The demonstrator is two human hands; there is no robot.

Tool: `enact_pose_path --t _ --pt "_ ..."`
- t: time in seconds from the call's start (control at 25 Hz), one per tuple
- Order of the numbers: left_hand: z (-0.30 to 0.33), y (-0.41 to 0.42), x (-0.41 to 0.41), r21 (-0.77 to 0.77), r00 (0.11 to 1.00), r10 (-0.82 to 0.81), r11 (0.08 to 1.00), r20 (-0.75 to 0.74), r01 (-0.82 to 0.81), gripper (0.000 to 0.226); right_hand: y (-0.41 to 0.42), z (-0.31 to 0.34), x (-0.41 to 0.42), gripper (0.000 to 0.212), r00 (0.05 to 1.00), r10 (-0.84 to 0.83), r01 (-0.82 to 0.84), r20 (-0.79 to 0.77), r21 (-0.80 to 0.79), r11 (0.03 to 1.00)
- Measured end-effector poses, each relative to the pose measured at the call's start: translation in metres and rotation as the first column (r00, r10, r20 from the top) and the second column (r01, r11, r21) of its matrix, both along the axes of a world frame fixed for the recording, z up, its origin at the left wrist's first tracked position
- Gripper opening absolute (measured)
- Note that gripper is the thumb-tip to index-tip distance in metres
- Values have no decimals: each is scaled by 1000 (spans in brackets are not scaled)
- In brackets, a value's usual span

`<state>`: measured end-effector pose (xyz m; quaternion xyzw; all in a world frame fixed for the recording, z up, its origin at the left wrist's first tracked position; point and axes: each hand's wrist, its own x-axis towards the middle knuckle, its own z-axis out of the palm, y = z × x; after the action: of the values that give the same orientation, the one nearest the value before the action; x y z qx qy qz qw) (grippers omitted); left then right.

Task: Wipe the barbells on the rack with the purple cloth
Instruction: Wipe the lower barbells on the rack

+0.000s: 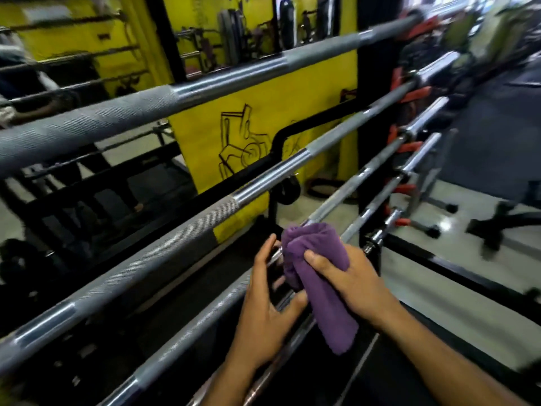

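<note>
1. Head view: my right hand (348, 276) grips the purple cloth (317, 276), thumb pressed into the bunched top, which is wrapped over a lower barbell (187, 335) on the rack (377, 92); a loose tail hangs below.
2. My left hand (265, 312) sits just beside the cloth, fingers (265, 253) loosely spread against the same bar, gripping nothing.
3. I judge the cloth soft, light and easily bunched; the steel bars are heavy, stiff and slick where smooth, grippier on the knurled sections.
4. Best hold: cloth pinched round the bar.
</note>
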<state>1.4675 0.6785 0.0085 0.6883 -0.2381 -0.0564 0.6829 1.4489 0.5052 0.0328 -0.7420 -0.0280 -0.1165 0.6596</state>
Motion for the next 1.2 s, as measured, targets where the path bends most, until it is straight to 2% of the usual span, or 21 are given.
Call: enact_pose_path --t 0.12,0.2,0.28,0.4,0.44,0.52,0.6,0.64,0.68,0.72,0.76,0.8,0.88,1.0,1.08,1.16,1.2 --pt "5 -10 16 -14 983 -119 993 -143 118 74 -16 2 -24 15 993 -7 40 -121 273 961" --pt "14 -20 20 28 947 -250 965 -204 261 53 -25 0 -36 21 991 -62 97 -115 332 938" --pt "26 -32 22 90 946 -272 953 -176 290 39 -37 -3 -43 32 990 -108 133 -90 352 926" --pt "47 -40 27 111 952 -284 949 -113 296 37 -62 -5 -51 50 989 -117 145 -89 466 873" --pt "56 -41 30 132 945 -313 937 -96 324 36 -71 -1 -53 53 991 -106 132 -83 422 897" --pt "76 -41 38 211 908 -411 883 -83 419 36 -89 14 -55 58 994 -13 35 -109 201 979" --pt "96 -47 49 342 847 -529 788 -47 511 38 -99 32 -52 62 959 198 -199 -204 16 980" --pt "105 -53 55 421 810 -586 732 -12 536 40 -100 37 -50 67 919 301 -308 -254 11 951" --pt "114 -60 60 482 765 -644 676 19 557 43 -102 36 -45 77 883 379 -374 -277 71 925" --pt "120 -69 64 523 727 -685 634 40 569 48 -99 32 -41 88 847 453 -410 -277 202 890" --pt "126 -78 68 550 703 -710 608 52 573 52 -95 24 -34 97 835 487 -377 -258 377 846" --pt "130 -88 73 575 693 -716 601 79 555 57 -88 18 -29 98 837 495 -313 -234 537 783" --pt "135 -105 87 652 701 -693 611 168 449 65 -79 6 -14 76 874 442 -180 -203 711 680" --pt "143 -113 127 788 672 -602 614 432 43 68 -83 1 8 37 921 300 15 -249 791 611" --pt "152 -106 154 833 630 -583 515 514 -203 72 -97 0 30 30 950 133 178 -284 836 519" --pt "156 -97 172 897 638 -630 325 443 -301 78 -115 5 63 31 944 -52 317 -326 852 416" --pt "154 -91 177 924 646 -663 236 380 -301 79 -125 10 84 28 933 -125 359 -336 861 361"
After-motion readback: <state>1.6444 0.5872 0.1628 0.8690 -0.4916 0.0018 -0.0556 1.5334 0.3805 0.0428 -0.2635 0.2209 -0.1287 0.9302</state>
